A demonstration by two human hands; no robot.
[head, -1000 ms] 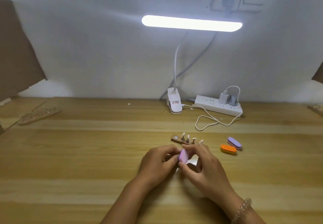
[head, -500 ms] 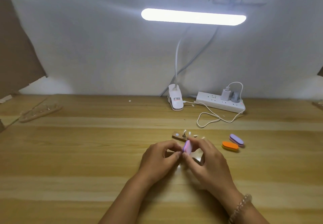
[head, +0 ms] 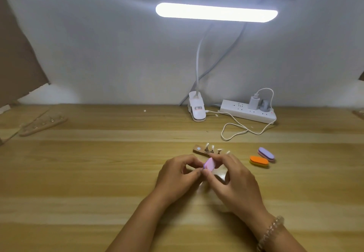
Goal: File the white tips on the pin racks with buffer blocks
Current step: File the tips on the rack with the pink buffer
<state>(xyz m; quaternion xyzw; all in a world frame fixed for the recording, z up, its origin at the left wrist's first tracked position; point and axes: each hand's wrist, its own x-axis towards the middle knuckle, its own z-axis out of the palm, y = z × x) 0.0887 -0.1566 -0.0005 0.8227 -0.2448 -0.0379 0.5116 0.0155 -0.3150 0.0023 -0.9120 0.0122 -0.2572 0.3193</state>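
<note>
A small wooden pin rack (head: 199,150) with several upright pins lies on the table just beyond my hands. My right hand (head: 234,181) pinches a pink-purple buffer block (head: 209,164) between thumb and fingers. Against that block, my left hand (head: 177,173) pinches something small with curled fingers; the thing itself is hidden, so I cannot tell if it is a white tip. Two more buffer blocks lie to the right: an orange one (head: 259,161) and a purple one (head: 266,154).
A clip lamp base (head: 197,109) and a white power strip (head: 248,112) with a looping cable (head: 234,131) sit at the back by the wall. A second wooden pin rack (head: 42,124) lies at the far left. Brown cardboard (head: 17,61) leans at the left edge.
Both hands have moved slightly away from me toward the rack, and the block in my right hand has tilted. The view has dipped a little.
</note>
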